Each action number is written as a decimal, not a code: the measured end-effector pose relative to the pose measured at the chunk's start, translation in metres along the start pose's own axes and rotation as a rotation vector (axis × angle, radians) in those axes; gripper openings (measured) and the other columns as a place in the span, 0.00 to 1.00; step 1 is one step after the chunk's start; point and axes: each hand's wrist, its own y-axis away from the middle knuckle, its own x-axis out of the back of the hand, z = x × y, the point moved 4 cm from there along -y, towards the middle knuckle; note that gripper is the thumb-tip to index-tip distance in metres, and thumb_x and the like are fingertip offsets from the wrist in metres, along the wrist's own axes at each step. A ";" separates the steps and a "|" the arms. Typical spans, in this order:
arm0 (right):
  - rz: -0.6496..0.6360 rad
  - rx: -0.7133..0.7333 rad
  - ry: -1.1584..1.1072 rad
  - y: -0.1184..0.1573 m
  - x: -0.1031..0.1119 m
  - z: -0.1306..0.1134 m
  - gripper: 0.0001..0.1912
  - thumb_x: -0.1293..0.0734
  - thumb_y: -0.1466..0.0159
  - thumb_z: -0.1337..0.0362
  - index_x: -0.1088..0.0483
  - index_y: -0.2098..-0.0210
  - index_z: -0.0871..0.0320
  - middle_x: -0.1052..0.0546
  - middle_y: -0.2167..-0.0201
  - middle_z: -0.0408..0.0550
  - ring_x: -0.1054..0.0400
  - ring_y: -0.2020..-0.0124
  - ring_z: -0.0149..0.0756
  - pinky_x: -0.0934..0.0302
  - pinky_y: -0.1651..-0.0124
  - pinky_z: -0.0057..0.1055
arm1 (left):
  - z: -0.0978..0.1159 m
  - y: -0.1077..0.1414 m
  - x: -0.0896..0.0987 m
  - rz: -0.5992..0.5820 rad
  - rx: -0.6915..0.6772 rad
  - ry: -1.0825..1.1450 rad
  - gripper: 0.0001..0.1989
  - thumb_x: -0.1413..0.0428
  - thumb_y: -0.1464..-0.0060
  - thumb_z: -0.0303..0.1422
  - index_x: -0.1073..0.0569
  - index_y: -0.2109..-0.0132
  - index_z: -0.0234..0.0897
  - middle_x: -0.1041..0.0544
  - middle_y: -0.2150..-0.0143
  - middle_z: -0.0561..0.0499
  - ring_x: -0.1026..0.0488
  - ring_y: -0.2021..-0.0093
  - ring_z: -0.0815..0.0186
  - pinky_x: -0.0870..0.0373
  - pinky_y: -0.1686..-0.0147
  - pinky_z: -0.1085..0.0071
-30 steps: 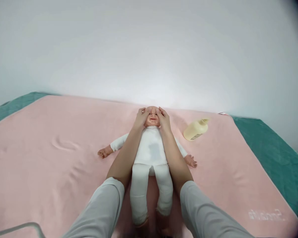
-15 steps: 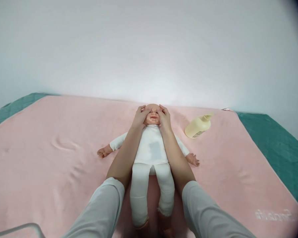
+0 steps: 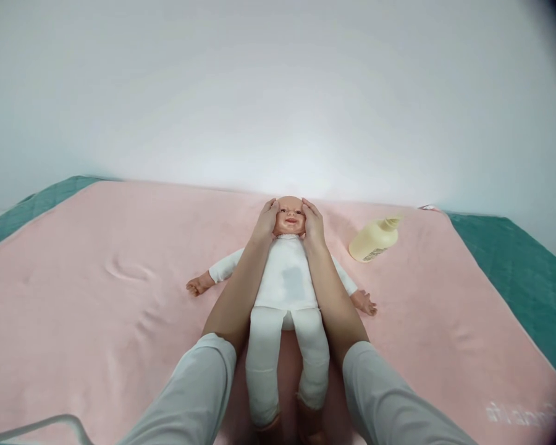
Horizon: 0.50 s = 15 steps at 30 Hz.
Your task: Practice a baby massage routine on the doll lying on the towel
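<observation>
A baby doll [image 3: 285, 272] in white cloth lies on its back, head away from me, with a grey-blue patch on its chest. My left hand [image 3: 265, 221] cups the left side of the doll's head, fingers curved along the temple. On the other side my right hand [image 3: 314, 224] holds the head in the same way. The doll's face shows between my palms, its eyes uncovered. Its arms spread out past my forearms, and its legs lie between them. Behind the head, my fingers are partly hidden.
A pale yellow pump bottle [image 3: 374, 240] stands right of the doll's head. Pink cloth [image 3: 97, 296] with a few wrinkles covers the surface, over a green sheet [image 3: 514, 266]. A white wall [image 3: 278, 93] rises behind. A curved pale bar [image 3: 50, 421] shows at the lower left.
My thumbs have moved off the doll's eyes and outward to the sides of its head. The whole view has shifted slightly; doll and bottle keep their places on the cloth.
</observation>
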 end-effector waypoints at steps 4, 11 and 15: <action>-0.042 0.060 0.069 0.006 -0.002 -0.002 0.21 0.29 0.44 0.57 0.27 0.52 0.56 0.22 0.53 0.47 0.28 0.50 0.37 0.35 0.40 0.40 | 0.002 0.003 0.000 -0.009 -0.038 -0.031 0.18 0.44 0.38 0.38 0.31 0.44 0.37 0.27 0.42 0.42 0.24 0.47 0.60 0.26 0.49 0.67; -0.028 0.133 0.223 0.005 -0.001 -0.003 0.23 0.29 0.46 0.59 0.28 0.51 0.58 0.25 0.48 0.50 0.31 0.46 0.38 0.38 0.39 0.39 | 0.003 0.005 -0.001 -0.022 -0.028 -0.054 0.24 0.40 0.42 0.32 0.36 0.41 0.37 0.32 0.37 0.39 0.24 0.48 0.61 0.25 0.52 0.68; -0.001 0.164 0.289 0.005 0.000 -0.005 0.18 0.33 0.42 0.61 0.28 0.52 0.56 0.25 0.50 0.47 0.32 0.47 0.36 0.40 0.37 0.39 | 0.000 0.002 0.000 -0.016 -0.020 -0.080 0.23 0.41 0.42 0.32 0.36 0.42 0.38 0.31 0.39 0.40 0.25 0.48 0.62 0.26 0.51 0.69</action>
